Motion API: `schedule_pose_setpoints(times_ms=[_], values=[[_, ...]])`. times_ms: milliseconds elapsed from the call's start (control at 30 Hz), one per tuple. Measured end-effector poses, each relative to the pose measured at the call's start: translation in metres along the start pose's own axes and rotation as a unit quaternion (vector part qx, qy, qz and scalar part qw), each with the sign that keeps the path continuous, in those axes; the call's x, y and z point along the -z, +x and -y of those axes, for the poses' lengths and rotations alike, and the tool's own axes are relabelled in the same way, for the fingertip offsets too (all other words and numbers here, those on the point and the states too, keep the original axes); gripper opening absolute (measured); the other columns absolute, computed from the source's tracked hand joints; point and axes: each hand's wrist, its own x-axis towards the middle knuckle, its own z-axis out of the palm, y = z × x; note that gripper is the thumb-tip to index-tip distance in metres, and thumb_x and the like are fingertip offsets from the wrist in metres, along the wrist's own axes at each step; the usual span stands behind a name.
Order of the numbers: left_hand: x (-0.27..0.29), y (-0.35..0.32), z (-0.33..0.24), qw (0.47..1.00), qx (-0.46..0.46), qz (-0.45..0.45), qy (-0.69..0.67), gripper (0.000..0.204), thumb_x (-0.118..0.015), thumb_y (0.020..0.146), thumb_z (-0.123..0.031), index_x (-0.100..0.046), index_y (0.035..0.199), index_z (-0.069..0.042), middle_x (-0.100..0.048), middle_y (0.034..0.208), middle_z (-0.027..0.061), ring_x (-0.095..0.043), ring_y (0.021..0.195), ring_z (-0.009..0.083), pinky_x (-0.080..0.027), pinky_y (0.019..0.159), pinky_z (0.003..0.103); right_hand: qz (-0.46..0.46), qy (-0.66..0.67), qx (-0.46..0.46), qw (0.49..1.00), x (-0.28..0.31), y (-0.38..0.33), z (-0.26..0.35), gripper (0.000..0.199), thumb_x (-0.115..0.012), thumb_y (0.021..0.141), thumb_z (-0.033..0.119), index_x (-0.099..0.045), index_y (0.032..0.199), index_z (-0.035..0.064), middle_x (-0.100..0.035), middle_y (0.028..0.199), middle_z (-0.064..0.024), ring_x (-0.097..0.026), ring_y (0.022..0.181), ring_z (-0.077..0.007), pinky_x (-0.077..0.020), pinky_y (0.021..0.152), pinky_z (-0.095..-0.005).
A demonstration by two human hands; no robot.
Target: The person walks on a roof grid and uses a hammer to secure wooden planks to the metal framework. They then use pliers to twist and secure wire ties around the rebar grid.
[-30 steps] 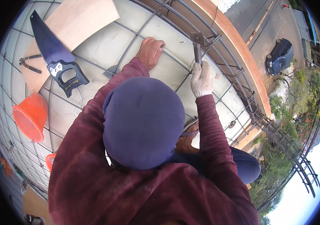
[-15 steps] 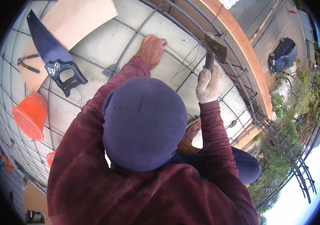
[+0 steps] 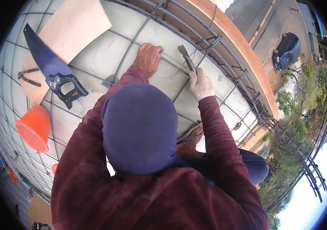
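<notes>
My left hand [image 3: 148, 59], bare, is closed low over the steel rebar mesh [image 3: 129, 51]. Its fingertips curl under, and whatever they grip is hidden. In a pale knitted glove, my right hand [image 3: 201, 84] grips the dark handle of a hatchet [image 3: 187, 59]. The hatchet's head is seen nearly edge-on, just to the right of my left hand and low over the pale sheeting [image 3: 144, 23] beneath the bars. Thin loose wires lie around it. A blue cap and maroon sleeves fill the middle of the picture, and one sandalled foot [image 3: 190, 145] rests on the mesh.
Left lie a handsaw [image 3: 52, 63], pincers [image 3: 29, 76] and a plywood sheet [image 3: 77, 28]; an orange bucket [image 3: 35, 128] stands nearer. A bundled rebar cage [image 3: 224, 59] runs along the wooden edge board [image 3: 240, 40]. Beyond that edge, far below, are a street and a dark car [image 3: 287, 51].
The hatchet has come down and leftward, toward my left hand, its head turning from broadside to edge-on. My left hand stays closed at the same bar; the whole view has shifted slightly.
</notes>
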Motion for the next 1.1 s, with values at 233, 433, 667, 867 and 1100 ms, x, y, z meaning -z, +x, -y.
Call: schedule_pose_setpoints(times_ms=[233,433,667,867,1100], values=[[0.009,0.055,-0.001,0.997,0.023,0.044,0.065,0.030,-0.060,0.095,-0.020,-0.059,0.123,-0.010,-0.064,0.114,0.0077,-0.057,0.110,0.0268,-0.036,0.105,0.045,0.125,-0.023,0.166,0.978,0.079,-0.023,-0.025,0.041,-0.057,0.096,0.048,-0.059,0.103,0.0075,-0.066,0.070,-0.0204,-0.067,0.068,-0.0426,-0.0534,0.067,-0.0533],[-0.006,0.098,0.025,0.966,-0.007,0.120,0.228,0.032,-0.068,0.090,-0.027,-0.069,0.120,-0.016,-0.061,0.125,0.0040,-0.050,0.123,0.0234,-0.026,0.109,0.052,0.313,-0.147,0.198,0.917,0.083,-0.022,-0.074,0.041,-0.060,0.090,0.047,-0.065,0.106,0.0092,-0.066,0.067,-0.0176,-0.068,0.069,-0.0396,-0.0539,0.064,-0.0506],[0.007,0.077,0.001,0.983,-0.040,0.089,0.155,0.024,-0.072,0.085,-0.020,-0.074,0.108,-0.014,-0.067,0.111,0.0044,-0.057,0.116,0.0254,-0.032,0.108,0.049,0.280,-0.057,0.202,0.937,0.021,-0.027,-0.074,0.031,-0.059,0.088,0.034,-0.060,0.103,0.0076,-0.067,0.072,-0.0162,-0.068,0.072,-0.0401,-0.0537,0.067,-0.0503],[0.011,0.069,0.007,0.980,-0.096,0.067,0.160,0.022,-0.074,0.079,-0.015,-0.077,0.100,-0.012,-0.070,0.105,0.0035,-0.062,0.100,0.0247,-0.044,0.104,0.050,0.288,-0.069,0.200,0.934,0.015,-0.019,-0.054,0.018,-0.059,0.088,0.020,-0.059,0.101,0.0069,-0.067,0.092,-0.0162,-0.068,0.091,-0.0364,-0.0546,0.074,-0.0494],[0.004,0.069,0.012,0.979,-0.107,0.061,0.160,0.015,-0.074,0.078,-0.019,-0.076,0.092,-0.013,-0.060,0.077,0.0005,-0.058,0.083,0.0215,-0.044,0.104,0.049,0.285,-0.059,0.220,0.931,0.005,-0.014,-0.068,0.021,-0.061,0.086,0.026,-0.059,0.096,0.0073,-0.066,0.085,-0.0153,-0.068,0.082,-0.0371,-0.0542,0.069,-0.0499]])
